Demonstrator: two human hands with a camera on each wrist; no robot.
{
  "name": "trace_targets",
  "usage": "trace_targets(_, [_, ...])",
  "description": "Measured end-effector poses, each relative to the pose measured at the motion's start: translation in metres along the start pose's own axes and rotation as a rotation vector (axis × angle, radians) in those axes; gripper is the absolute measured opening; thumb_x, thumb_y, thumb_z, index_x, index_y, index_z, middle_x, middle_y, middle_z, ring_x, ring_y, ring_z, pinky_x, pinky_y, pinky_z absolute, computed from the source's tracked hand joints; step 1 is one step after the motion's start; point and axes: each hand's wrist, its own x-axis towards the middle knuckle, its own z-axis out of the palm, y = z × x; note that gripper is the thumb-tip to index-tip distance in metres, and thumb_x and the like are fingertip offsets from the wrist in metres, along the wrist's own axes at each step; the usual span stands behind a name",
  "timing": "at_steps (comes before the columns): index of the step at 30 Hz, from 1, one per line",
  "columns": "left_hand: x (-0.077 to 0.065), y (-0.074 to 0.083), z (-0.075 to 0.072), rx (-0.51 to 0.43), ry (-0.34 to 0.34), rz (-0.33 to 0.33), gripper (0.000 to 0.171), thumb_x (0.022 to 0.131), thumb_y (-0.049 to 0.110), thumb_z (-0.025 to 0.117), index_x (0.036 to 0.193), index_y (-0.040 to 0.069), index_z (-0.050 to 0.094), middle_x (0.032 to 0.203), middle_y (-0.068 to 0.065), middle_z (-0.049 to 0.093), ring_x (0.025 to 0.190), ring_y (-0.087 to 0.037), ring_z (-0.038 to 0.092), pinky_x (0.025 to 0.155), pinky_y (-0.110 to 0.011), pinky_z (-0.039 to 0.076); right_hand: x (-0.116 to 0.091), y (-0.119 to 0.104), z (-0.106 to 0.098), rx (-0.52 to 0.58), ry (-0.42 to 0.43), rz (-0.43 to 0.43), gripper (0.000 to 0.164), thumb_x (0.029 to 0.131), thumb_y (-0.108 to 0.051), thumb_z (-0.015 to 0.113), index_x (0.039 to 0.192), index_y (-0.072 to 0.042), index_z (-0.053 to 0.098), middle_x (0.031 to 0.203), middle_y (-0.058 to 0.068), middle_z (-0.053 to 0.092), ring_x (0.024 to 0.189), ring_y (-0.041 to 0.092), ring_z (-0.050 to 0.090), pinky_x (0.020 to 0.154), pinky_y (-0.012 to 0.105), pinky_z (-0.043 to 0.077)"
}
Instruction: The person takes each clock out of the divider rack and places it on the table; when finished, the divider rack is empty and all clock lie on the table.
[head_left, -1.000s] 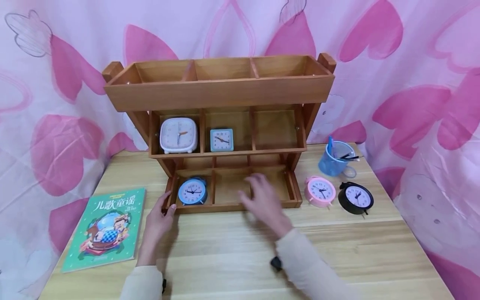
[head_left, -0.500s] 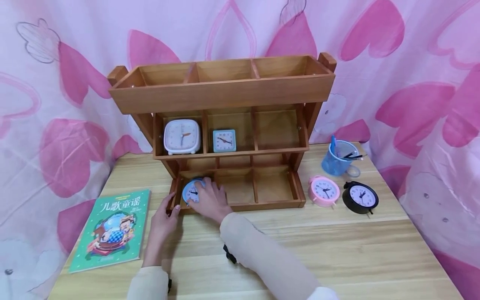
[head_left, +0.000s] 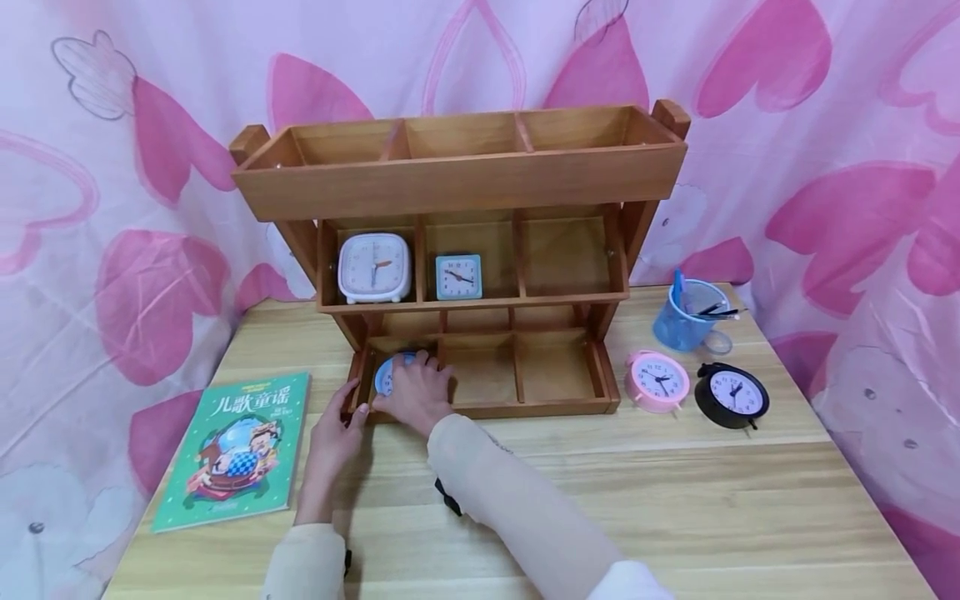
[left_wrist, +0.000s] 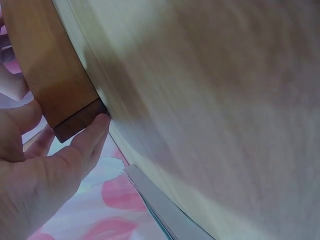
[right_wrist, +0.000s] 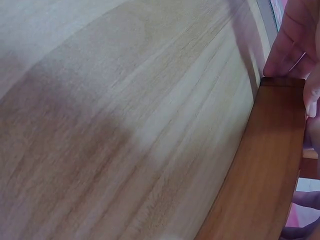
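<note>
A blue round alarm clock (head_left: 385,377) stands in the lower left compartment of the wooden shelf (head_left: 457,185). My right hand (head_left: 422,392) reaches into that compartment and grips the clock, covering much of its face. At the shelf's lower left corner, my left hand (head_left: 333,437) holds the wood between thumb and fingers; the left wrist view shows this grip around the end of the bottom board (left_wrist: 55,65). A white clock (head_left: 374,267) and a small light-blue square clock (head_left: 458,277) sit in the middle tier.
To the shelf's right are a pink alarm clock (head_left: 657,382), a black alarm clock (head_left: 732,396) and a blue mesh pen cup (head_left: 688,317). A green book (head_left: 236,450) lies at the table's left. Heart-patterned cloth (head_left: 165,300) hangs behind.
My right hand has moved left from the middle lower compartment to the blue alarm clock and taken hold of it. My left hand stays at the shelf corner. The head view has shifted slightly.
</note>
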Motion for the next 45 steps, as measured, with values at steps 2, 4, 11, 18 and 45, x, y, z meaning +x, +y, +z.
trace_targets(2, [0.000, -0.001, 0.001, 0.000, 0.000, 0.003, 0.051, 0.105, 0.019, 0.048, 0.154, 0.014, 0.034, 0.145, -0.033, 0.043, 0.127, -0.044, 0.047, 0.102, -0.058, 0.042, 0.000, 0.001, 0.000, 0.000, 0.011, 0.000, 0.080, 0.077, -0.074, 0.065, 0.137, -0.022, 0.056, 0.119, 0.015, 0.060, 0.103, 0.032, 0.061, 0.090, 0.060, 0.049])
trace_targets(4, [0.000, -0.001, 0.001, 0.000, -0.002, 0.002, 0.052, 0.105, 0.018, 0.048, 0.154, 0.014, 0.033, 0.146, -0.033, 0.042, 0.129, -0.045, 0.046, 0.103, -0.060, 0.041, -0.002, 0.002, -0.001, 0.013, 0.038, -0.008, 0.079, 0.077, -0.074, 0.064, 0.137, -0.024, 0.056, 0.117, 0.015, 0.060, 0.102, 0.032, 0.061, 0.088, 0.060, 0.049])
trace_targets(11, [0.001, -0.004, 0.000, 0.018, 0.010, -0.009, 0.052, 0.105, 0.021, 0.048, 0.155, 0.016, 0.032, 0.151, -0.030, 0.038, 0.133, -0.047, 0.042, 0.104, -0.062, 0.038, -0.017, 0.018, -0.027, 0.318, 0.222, -0.072, 0.070, 0.075, -0.058, 0.072, 0.133, -0.019, 0.059, 0.119, 0.013, 0.058, 0.105, 0.028, 0.056, 0.085, 0.047, 0.051])
trace_targets(18, [0.004, -0.003, 0.004, 0.001, 0.023, 0.007, 0.052, 0.104, 0.019, 0.050, 0.154, 0.016, 0.035, 0.152, -0.028, 0.038, 0.136, -0.046, 0.039, 0.107, -0.062, 0.036, -0.060, 0.092, -0.051, 0.570, 0.340, -0.061, 0.062, 0.071, -0.041, 0.075, 0.126, -0.017, 0.062, 0.128, 0.016, 0.056, 0.114, 0.032, 0.051, 0.086, 0.046, 0.050])
trace_targets(45, [0.003, 0.004, 0.003, 0.000, -0.015, -0.028, 0.054, 0.106, 0.021, 0.045, 0.157, 0.016, 0.028, 0.156, -0.026, 0.032, 0.140, -0.044, 0.036, 0.111, -0.060, 0.033, -0.258, 0.364, -0.060, 0.316, 0.195, 0.701, 0.079, 0.081, -0.037, 0.074, 0.138, 0.010, 0.045, 0.134, 0.043, 0.035, 0.114, 0.055, 0.038, 0.088, 0.072, 0.038])
